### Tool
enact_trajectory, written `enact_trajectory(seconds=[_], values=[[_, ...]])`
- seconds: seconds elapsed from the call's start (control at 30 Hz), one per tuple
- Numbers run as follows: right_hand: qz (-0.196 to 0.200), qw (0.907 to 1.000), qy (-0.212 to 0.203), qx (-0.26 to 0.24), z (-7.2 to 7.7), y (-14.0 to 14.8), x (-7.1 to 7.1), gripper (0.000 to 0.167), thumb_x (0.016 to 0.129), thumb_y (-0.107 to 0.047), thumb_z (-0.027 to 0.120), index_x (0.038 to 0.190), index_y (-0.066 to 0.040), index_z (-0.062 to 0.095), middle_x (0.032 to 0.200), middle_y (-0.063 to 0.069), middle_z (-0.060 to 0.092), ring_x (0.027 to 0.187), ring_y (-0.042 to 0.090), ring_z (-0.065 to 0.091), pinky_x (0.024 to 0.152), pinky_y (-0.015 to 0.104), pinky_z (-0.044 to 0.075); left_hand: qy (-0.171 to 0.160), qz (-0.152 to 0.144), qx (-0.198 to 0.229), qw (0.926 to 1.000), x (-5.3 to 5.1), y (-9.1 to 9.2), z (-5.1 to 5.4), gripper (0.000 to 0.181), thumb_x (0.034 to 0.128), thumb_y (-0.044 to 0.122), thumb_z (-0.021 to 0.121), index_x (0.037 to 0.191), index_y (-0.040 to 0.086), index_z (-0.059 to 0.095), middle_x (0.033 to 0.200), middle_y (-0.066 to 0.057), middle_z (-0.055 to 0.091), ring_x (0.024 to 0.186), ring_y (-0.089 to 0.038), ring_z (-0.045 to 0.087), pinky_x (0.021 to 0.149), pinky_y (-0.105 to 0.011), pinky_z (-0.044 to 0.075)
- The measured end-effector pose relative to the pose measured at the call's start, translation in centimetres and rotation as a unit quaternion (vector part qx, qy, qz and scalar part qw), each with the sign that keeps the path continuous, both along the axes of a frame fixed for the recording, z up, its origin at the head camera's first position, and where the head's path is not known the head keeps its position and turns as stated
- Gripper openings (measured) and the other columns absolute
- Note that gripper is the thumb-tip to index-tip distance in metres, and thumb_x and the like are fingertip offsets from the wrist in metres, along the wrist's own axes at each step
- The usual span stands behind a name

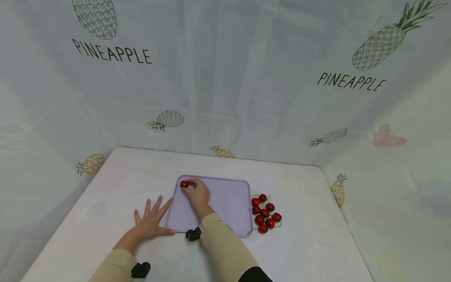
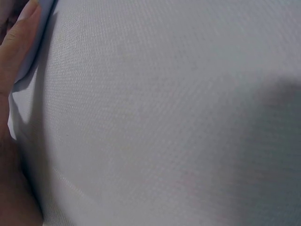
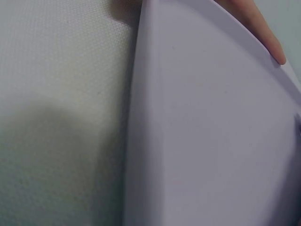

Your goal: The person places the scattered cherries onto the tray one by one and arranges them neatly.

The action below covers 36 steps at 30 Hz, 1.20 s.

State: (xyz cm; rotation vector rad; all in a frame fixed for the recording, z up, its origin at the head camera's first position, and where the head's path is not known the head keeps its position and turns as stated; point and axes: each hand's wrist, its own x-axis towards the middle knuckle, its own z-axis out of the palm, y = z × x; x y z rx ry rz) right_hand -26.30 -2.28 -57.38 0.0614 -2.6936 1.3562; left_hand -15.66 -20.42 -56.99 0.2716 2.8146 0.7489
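Observation:
A lilac tray (image 1: 229, 205) lies on the table. Over its far left corner, my right hand (image 1: 199, 196) pinches a dark red cherry (image 1: 184, 183) between thumb and fingers, its stem pointing up. Whether that cherry touches the tray, I cannot tell. My left hand (image 1: 149, 224) rests with fingers spread at the tray's left side, thumb and forefinger by the rim. The left wrist view has the left thumb (image 2: 16, 42) against the tray edge. In the right wrist view the tray (image 3: 211, 122) fills the right half, with a left finger (image 3: 265, 35) on its rim; the cherry is out of that view.
Several cherries with stems (image 1: 264, 213) sit in a loose cluster just right of the tray. A pale cloth (image 1: 310, 235) covers the table, and a pineapple-printed curtain (image 1: 225, 78) hangs behind it. Black wrist-camera pieces (image 1: 141, 270) stick out at both cuffs.

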Motion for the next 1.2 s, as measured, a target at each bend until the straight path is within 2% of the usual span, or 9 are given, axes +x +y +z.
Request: enact_trajectory(seconds=[0.17, 0.4, 0.57, 0.7, 0.87, 0.97, 1.03, 1.2], values=[[-0.003, 1.0, -0.002, -0.001, 0.0, 0.0, 0.0, 0.032, 0.074, -0.03, 0.087, 0.102, -0.019, 0.076, 0.097, -0.01, 0.07, 0.081, 0.005, 0.058, 0.071, 0.023, 0.046, 0.002, -0.001, -0.005, 1.0, 0.1, 0.1, 0.3, 0.114, 0.0635, 0.067, 0.078, 0.154, 0.02, 0.027, 0.158, -0.027, 0.008, 0.137, -0.06, -0.008, 0.091, -0.081, -0.015], [-0.011, 0.9999, -0.002, -0.004, 0.0, 0.2, 0.2, 0.033, 0.074, -0.03, 0.087, 0.103, -0.019, 0.076, 0.1, -0.009, 0.07, 0.092, 0.009, 0.063, 0.08, 0.027, 0.049, 0.011, -0.001, 0.009, 0.9999, 0.3, 0.4, 0.5, 0.114, 0.0632, 0.067, 0.078, 0.154, 0.023, 0.026, 0.158, -0.026, 0.009, 0.138, -0.059, -0.009, 0.092, -0.079, -0.017], [-0.009, 1.0, -0.002, 0.0, 0.1, 0.4, 0.2, 0.033, 0.074, -0.031, 0.086, 0.104, -0.02, 0.076, 0.102, -0.009, 0.07, 0.095, 0.009, 0.063, 0.083, 0.027, 0.049, 0.006, -0.002, -0.004, 1.0, 0.3, 0.6, 0.7, 0.114, 0.0635, 0.066, 0.078, 0.154, 0.02, 0.026, 0.158, -0.027, 0.008, 0.137, -0.059, -0.009, 0.092, -0.08, -0.016], [-0.007, 1.0, 0.003, 0.004, 0.1, 0.5, 0.3, 0.034, 0.074, -0.032, 0.086, 0.104, -0.02, 0.076, 0.101, -0.01, 0.07, 0.093, 0.008, 0.063, 0.081, 0.025, 0.049, -0.002, -0.002, -0.002, 1.0, 0.2, 0.5, 0.5, 0.116, 0.0625, 0.068, 0.078, 0.154, 0.021, 0.026, 0.158, -0.026, 0.006, 0.137, -0.059, -0.011, 0.091, -0.08, -0.017], [0.004, 1.0, 0.007, 0.001, 0.5, 0.8, 0.4, 0.035, 0.075, -0.03, 0.086, 0.106, -0.018, 0.075, 0.099, -0.009, 0.07, 0.093, 0.008, 0.063, 0.083, 0.025, 0.049, 0.007, -0.007, -0.005, 0.9999, -0.2, 0.2, -0.4, 0.117, 0.0622, 0.076, 0.072, 0.156, 0.032, 0.018, 0.159, -0.025, 0.004, 0.138, -0.057, -0.013, 0.091, -0.077, -0.021], [0.011, 0.9997, 0.001, -0.023, 0.6, 1.0, 0.4, 0.035, 0.076, -0.028, 0.086, 0.107, -0.017, 0.075, 0.098, -0.008, 0.07, 0.087, 0.007, 0.061, 0.079, 0.024, 0.048, 0.007, -0.009, 0.004, 0.9999, -0.3, 0.1, -0.4, 0.116, 0.0621, 0.077, 0.07, 0.156, 0.036, 0.016, 0.159, -0.024, 0.003, 0.138, -0.056, -0.014, 0.091, -0.075, -0.024], [0.017, 0.9981, -0.002, -0.059, 0.6, 1.3, 0.5, 0.034, 0.075, -0.023, 0.086, 0.106, -0.014, 0.075, 0.097, -0.006, 0.069, 0.079, 0.007, 0.057, 0.072, 0.024, 0.047, 0.003, -0.009, 0.012, 0.9999, -0.3, 0.1, -0.2, 0.117, 0.0619, 0.077, 0.071, 0.156, 0.035, 0.017, 0.159, -0.024, 0.003, 0.138, -0.056, -0.015, 0.09, -0.075, -0.025], [0.037, 0.9871, -0.005, -0.156, 0.5, 2.2, 1.2, 0.035, 0.075, -0.013, 0.086, 0.107, -0.008, 0.073, 0.096, 0.002, 0.068, 0.066, 0.003, 0.048, 0.058, 0.021, 0.042, -0.006, -0.007, 0.008, 0.9999, 0.2, 0.0, 0.5, 0.117, 0.0634, 0.074, 0.073, 0.156, 0.029, 0.018, 0.159, -0.026, 0.003, 0.138, -0.058, -0.014, 0.091, -0.077, -0.023]])
